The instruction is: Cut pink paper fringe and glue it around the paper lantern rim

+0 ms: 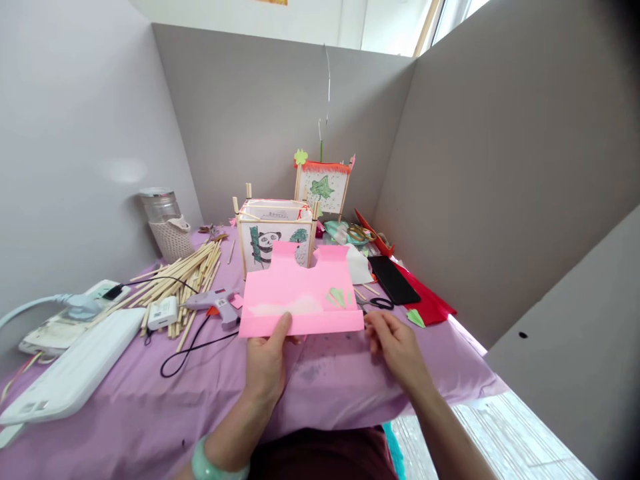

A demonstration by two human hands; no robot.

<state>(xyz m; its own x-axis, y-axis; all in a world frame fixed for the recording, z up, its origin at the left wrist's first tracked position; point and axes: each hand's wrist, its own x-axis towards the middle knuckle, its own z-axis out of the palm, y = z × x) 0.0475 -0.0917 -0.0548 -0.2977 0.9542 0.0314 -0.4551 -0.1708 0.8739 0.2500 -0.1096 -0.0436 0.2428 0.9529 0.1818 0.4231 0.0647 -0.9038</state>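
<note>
A sheet of pink paper with a cut-out notch in its far edge and a folded strip along its near edge is raised over the table. My left hand grips its near edge, thumb on top and fingers underneath. Pale green leaf-shaped paper pieces lie on its right part. At the paper's near right corner, my right hand has its fingers curled together; whether they pinch anything is hidden. Behind the sheet stands a stick-framed paper lantern with a panda drawing, its lower part partly covered.
Scissors, a black phone and red paper lie right. Left are a glue gun, its looped cable, wooden sticks, a power strip and a jar. A second lantern stands behind; grey partitions enclose the table.
</note>
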